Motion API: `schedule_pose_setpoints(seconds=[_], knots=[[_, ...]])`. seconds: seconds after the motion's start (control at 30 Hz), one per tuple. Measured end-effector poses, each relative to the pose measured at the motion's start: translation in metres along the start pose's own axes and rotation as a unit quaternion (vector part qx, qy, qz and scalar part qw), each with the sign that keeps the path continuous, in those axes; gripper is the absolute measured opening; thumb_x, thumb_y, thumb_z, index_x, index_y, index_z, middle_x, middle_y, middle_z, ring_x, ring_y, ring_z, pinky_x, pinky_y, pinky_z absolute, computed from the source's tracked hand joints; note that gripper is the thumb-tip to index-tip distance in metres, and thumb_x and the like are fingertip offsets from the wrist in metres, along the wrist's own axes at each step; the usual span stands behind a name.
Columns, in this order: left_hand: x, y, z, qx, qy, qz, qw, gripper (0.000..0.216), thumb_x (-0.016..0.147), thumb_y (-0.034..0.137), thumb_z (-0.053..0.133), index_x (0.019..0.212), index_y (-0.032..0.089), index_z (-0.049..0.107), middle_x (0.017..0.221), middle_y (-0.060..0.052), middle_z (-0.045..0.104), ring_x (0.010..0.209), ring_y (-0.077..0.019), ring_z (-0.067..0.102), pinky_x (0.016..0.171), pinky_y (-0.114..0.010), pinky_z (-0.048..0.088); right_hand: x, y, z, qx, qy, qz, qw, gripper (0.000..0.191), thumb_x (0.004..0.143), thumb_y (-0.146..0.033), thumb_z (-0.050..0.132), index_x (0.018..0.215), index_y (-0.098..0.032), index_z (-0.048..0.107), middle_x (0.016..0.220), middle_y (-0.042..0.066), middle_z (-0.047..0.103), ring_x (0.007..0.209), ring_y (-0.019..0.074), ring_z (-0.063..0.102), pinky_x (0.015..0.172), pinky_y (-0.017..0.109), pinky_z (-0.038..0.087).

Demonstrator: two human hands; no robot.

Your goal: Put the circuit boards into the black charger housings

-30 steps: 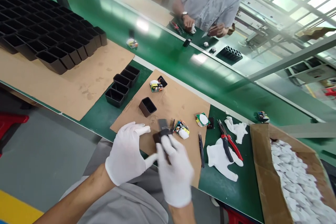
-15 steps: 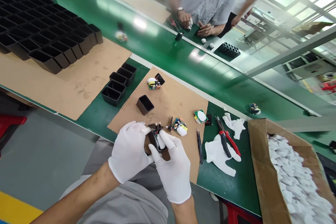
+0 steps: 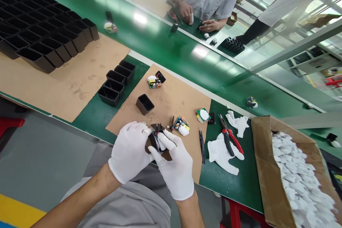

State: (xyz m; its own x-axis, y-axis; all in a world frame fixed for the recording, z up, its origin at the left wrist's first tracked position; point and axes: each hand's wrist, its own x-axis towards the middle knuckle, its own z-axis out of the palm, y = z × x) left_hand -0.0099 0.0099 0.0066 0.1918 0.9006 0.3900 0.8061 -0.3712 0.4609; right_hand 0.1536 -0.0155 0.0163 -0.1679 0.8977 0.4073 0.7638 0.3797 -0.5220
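Note:
Both my hands wear white gloves and meet over the near edge of a brown cardboard sheet (image 3: 173, 96). My left hand (image 3: 130, 151) wraps around a small black plastic housing (image 3: 155, 139) from the left. My right hand (image 3: 175, 165) grips the same housing from the right, fingers pressing on its top. A small circuit board with coloured parts (image 3: 180, 125) lies just beyond my hands. An empty black housing (image 3: 144, 104) stands upright further back on the cardboard.
Rows of black housings (image 3: 40, 28) fill the left on a second cardboard sheet. Red-handled pliers (image 3: 229, 139), tweezers (image 3: 202, 142) and spare white gloves (image 3: 221, 153) lie to the right. A cardboard box of white pieces (image 3: 294, 171) stands at far right. Another person's hands (image 3: 187, 12) work across the green conveyor belt (image 3: 160, 46).
My hands have drawn together and closed on the black housing, with a flat dark part brought down onto it. The view has shifted slightly; items on the conveyor have drifted left.

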Motion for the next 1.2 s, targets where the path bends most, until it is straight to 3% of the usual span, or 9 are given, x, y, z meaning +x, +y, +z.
schedule_pose_setpoints(seconds=[0.1, 0.2, 0.33, 0.5, 0.63, 0.87, 1.1, 1.2], knots=[[0.000, 0.001, 0.003, 0.005, 0.023, 0.000, 1.000, 0.030, 0.079, 0.028, 0.072, 0.107, 0.016, 0.068, 0.100, -0.013, 0.074, 0.094, -0.0328, 0.072, 0.089, -0.049, 0.060, -0.009, -0.003, 0.006, -0.057, 0.098, 0.002, 0.994, 0.041, 0.092, -0.029, 0.086, 0.129, -0.026, 0.068, 0.130, 0.011, 0.079, 0.111, 0.0239, 0.080, 0.095, 0.035, 0.067], [-0.002, 0.003, 0.005, 0.022, 0.047, -0.009, 0.999, 0.018, 0.080, 0.025, 0.070, 0.096, 0.016, 0.067, 0.094, -0.013, 0.074, 0.092, -0.0326, 0.073, 0.086, -0.048, 0.060, -0.017, -0.009, 0.013, -0.114, 0.175, -0.005, 0.978, 0.038, 0.090, -0.023, 0.088, 0.124, -0.023, 0.071, 0.126, 0.013, 0.081, 0.102, 0.0236, 0.082, 0.088, 0.035, 0.068], [-0.002, 0.006, 0.006, 0.039, 0.069, -0.022, 0.997, 0.008, 0.081, 0.022, 0.068, 0.086, 0.017, 0.064, 0.086, -0.014, 0.072, 0.087, -0.0338, 0.074, 0.081, -0.049, 0.060, -0.021, -0.017, 0.017, -0.105, 0.158, 0.015, 0.982, 0.037, 0.094, -0.016, 0.082, 0.128, -0.023, 0.072, 0.130, 0.012, 0.079, 0.108, 0.0238, 0.081, 0.095, 0.037, 0.067], [-0.001, 0.006, 0.006, 0.045, 0.084, -0.015, 0.995, 0.018, 0.086, 0.033, 0.069, 0.076, 0.021, 0.059, 0.078, -0.011, 0.067, 0.081, -0.0327, 0.073, 0.078, -0.048, 0.059, -0.024, -0.018, 0.018, -0.128, 0.196, 0.022, 0.972, 0.037, 0.093, -0.019, 0.084, 0.128, -0.026, 0.074, 0.127, 0.010, 0.080, 0.103, 0.0220, 0.082, 0.092, 0.033, 0.067], [-0.001, 0.006, 0.006, 0.051, 0.089, -0.011, 0.995, 0.018, 0.087, 0.031, 0.069, 0.077, 0.021, 0.059, 0.077, -0.011, 0.066, 0.081, -0.0321, 0.072, 0.079, -0.048, 0.058, -0.022, -0.014, 0.016, -0.108, 0.164, 0.021, 0.980, 0.036, 0.096, -0.019, 0.080, 0.130, -0.029, 0.074, 0.129, 0.007, 0.080, 0.104, 0.0211, 0.081, 0.096, 0.033, 0.067], [0.000, 0.006, 0.007, 0.053, 0.084, -0.018, 0.995, 0.012, 0.086, 0.025, 0.068, 0.079, 0.022, 0.058, 0.080, -0.010, 0.067, 0.079, -0.0312, 0.069, 0.077, -0.047, 0.057, -0.017, -0.006, 0.015, -0.072, 0.109, 0.010, 0.991, 0.045, 0.098, -0.018, 0.077, 0.141, -0.025, 0.067, 0.137, 0.011, 0.076, 0.122, 0.0239, 0.076, 0.106, 0.038, 0.064], [-0.001, 0.007, 0.004, 0.020, 0.058, -0.033, 0.998, 0.006, 0.084, 0.026, 0.069, 0.086, 0.021, 0.065, 0.087, -0.012, 0.071, 0.087, -0.0321, 0.073, 0.091, -0.052, 0.057, -0.013, -0.012, 0.014, -0.025, 0.089, 0.029, 0.995, 0.041, 0.098, -0.017, 0.075, 0.137, -0.029, 0.072, 0.135, 0.009, 0.077, 0.119, 0.0237, 0.077, 0.103, 0.038, 0.065], [-0.007, 0.007, 0.002, -0.020, 0.062, -0.026, 0.998, 0.039, 0.079, 0.038, 0.077, 0.110, 0.015, 0.070, 0.097, -0.014, 0.074, 0.102, -0.0359, 0.075, 0.106, -0.059, 0.051, -0.011, -0.015, 0.008, 0.013, 0.139, 0.088, 0.986, 0.030, 0.098, -0.021, 0.075, 0.127, -0.029, 0.077, 0.127, 0.008, 0.079, 0.110, 0.0242, 0.079, 0.097, 0.037, 0.065]])
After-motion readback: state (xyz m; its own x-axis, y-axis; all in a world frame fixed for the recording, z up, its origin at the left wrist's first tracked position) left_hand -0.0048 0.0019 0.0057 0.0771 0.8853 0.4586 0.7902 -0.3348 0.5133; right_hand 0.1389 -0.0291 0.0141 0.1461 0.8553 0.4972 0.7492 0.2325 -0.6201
